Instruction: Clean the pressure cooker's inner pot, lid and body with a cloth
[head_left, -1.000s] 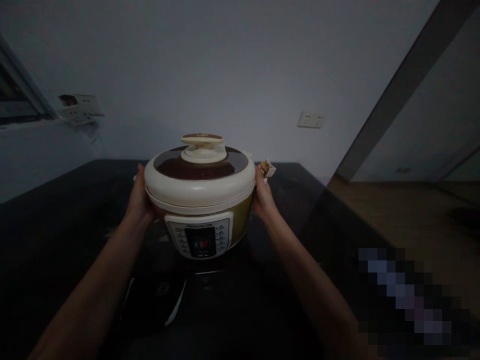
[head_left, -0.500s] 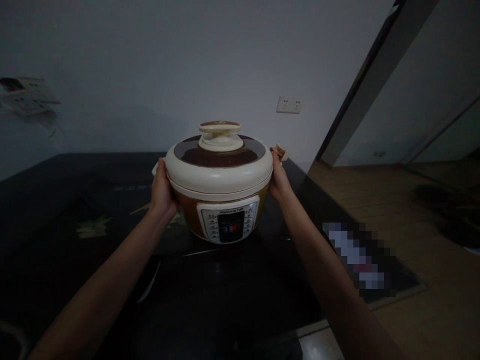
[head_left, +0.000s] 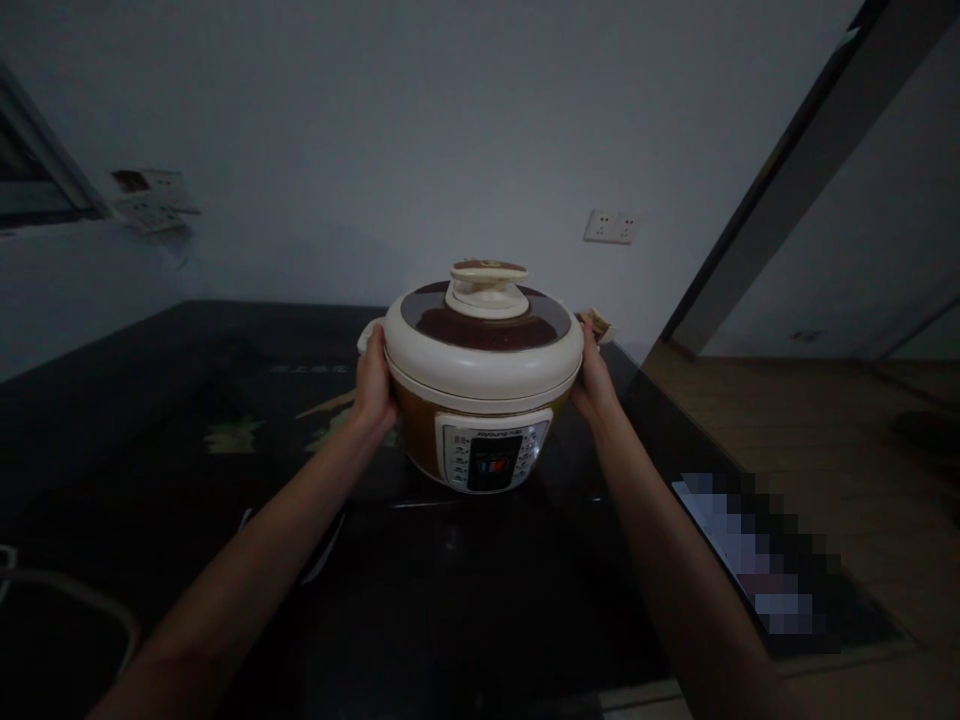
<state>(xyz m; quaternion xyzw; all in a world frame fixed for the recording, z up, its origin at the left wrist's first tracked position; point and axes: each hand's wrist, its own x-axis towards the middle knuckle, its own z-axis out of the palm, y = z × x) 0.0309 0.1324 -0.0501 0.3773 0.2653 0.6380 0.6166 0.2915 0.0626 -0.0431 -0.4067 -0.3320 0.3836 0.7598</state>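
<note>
An electric pressure cooker (head_left: 484,375) with a cream rim, brown lid top and knob handle is between my hands, upright, over the dark glossy tabletop (head_left: 450,600). Its front control panel (head_left: 493,455) faces me. My left hand (head_left: 375,380) grips the cooker's left side by the side handle, thumb on top. On the opposite side, my right hand (head_left: 594,372) holds the right edge, its fingers mostly hidden. Whether the cooker's base touches the table cannot be made out.
Wall sockets (head_left: 611,227) are behind on the right, and more sockets (head_left: 155,200) at the left. A small brown packet-like object (head_left: 595,323) lies behind my right hand. A blurred-out flat item (head_left: 742,550) rests near the table's right side. A pale cable (head_left: 82,595) curves at lower left.
The whole view has shifted, so the cooker, hands and wall sockets appear farther right. Both hands keep their hold on the cooker, which looks slightly tilted compared with before.
</note>
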